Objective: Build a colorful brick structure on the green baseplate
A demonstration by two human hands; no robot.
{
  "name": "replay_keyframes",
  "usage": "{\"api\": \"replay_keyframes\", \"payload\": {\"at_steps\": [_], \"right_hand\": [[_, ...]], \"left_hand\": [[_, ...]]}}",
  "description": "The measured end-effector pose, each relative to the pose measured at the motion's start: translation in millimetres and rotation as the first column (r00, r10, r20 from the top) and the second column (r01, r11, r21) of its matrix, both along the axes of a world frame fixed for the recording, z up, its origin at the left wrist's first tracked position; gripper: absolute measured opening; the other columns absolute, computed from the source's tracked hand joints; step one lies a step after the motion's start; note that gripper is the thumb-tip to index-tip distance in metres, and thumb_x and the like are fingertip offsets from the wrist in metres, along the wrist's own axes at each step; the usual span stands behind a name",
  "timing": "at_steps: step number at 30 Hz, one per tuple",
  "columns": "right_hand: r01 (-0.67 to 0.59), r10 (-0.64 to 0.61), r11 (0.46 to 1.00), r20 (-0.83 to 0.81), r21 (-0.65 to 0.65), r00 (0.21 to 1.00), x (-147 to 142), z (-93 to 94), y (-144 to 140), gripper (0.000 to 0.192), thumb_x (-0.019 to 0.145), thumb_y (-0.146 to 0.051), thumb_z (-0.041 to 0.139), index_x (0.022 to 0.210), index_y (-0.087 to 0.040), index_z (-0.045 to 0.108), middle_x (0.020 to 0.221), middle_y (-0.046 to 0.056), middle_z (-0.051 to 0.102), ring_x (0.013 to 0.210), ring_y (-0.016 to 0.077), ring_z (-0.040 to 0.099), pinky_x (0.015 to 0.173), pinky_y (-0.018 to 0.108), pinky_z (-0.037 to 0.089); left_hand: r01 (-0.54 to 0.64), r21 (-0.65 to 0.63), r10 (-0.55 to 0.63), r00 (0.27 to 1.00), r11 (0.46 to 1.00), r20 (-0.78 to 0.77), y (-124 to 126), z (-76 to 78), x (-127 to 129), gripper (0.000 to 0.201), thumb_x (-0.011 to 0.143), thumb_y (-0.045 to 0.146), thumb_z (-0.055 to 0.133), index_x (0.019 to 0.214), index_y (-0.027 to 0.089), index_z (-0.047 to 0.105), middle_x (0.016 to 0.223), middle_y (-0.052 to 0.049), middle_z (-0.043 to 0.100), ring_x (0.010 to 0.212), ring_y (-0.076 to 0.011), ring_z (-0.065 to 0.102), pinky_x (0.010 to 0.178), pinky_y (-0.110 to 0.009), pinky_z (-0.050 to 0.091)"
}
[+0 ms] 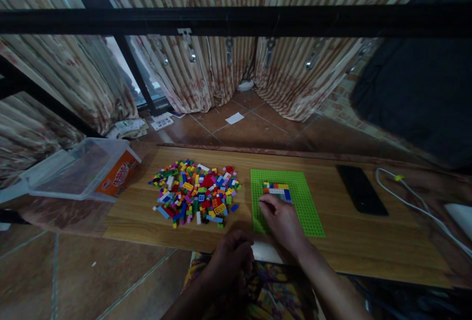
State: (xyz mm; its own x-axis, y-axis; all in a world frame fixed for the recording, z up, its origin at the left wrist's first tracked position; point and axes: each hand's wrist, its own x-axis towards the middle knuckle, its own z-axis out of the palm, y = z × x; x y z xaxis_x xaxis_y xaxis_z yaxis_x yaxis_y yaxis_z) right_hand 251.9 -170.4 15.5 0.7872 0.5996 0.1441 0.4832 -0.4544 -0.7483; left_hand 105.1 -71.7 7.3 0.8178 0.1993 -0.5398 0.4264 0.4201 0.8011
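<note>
A green baseplate [309,212] lies on the wooden board, with a small block of white, yellow, blue and other toy bricks [276,191] built on it. My right hand [283,221] is over the plate at the near side of these bricks, fingertips pinched together. Whatever is between them is too small or hidden to name. Curled closed, my left hand [236,253] rests at the board's near edge above my lap; the inside of its fingers is hidden. To the left of the plate spreads a pile of loose toy bricks [199,192] in many colours.
A clear plastic box [84,172] with an orange label stands at the far left. On the right, a black phone [361,189] lies beside a white cable [420,202]. Beyond the board, a dark metal bar [236,21] crosses in front of striped curtains [221,74].
</note>
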Motion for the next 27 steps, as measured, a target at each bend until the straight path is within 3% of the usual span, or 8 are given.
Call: {"api": "replay_keyframes", "payload": {"at_steps": [7, 16, 27], "right_hand": [[0.166, -0.164, 0.984, -0.033, 0.061, 0.986, 30, -8.3, -23, 0.022, 0.086, -0.037, 0.053, 0.094, -0.023, 0.069, 0.093, 0.004, 0.073, 0.082, 0.0213, 0.067, 0.077, 0.034, 0.049], [0.128, -0.131, 0.987, 0.026, 0.093, 0.991, 66, -21.4, -19, 0.02, 0.082, -0.039, 0.059, 0.081, -0.024, 0.072, 0.086, 0.003, 0.066, 0.08, 0.0191, 0.061, 0.075, 0.033, 0.047], [0.071, -0.071, 0.997, -0.015, 0.042, 0.997, 78, -24.4, -15, 0.016, 0.076, -0.038, 0.064, 0.076, -0.025, 0.073, 0.086, 0.002, 0.066, 0.081, 0.0189, 0.061, 0.077, 0.034, 0.046]], "left_hand": [[0.011, -0.04, -0.012, 1.0, 0.999, -0.006, 0, -7.2, -1, 0.02, 0.073, 0.033, 0.057, 0.084, 0.018, 0.052, 0.053, 0.006, 0.053, 0.038, -0.0069, 0.042, 0.036, -0.017, 0.028], [0.022, -0.032, -0.021, 1.0, 0.999, 0.012, 1, -9.7, -2, 0.02, 0.075, 0.034, 0.057, 0.085, 0.017, 0.053, 0.055, 0.005, 0.055, 0.04, -0.0065, 0.045, 0.037, -0.016, 0.029], [-0.003, -0.065, 0.002, 1.0, 0.998, -0.014, -1, -4.5, -2, 0.016, 0.075, 0.029, 0.055, 0.085, 0.018, 0.052, 0.059, 0.005, 0.057, 0.039, -0.0054, 0.045, 0.039, -0.015, 0.031]]}}
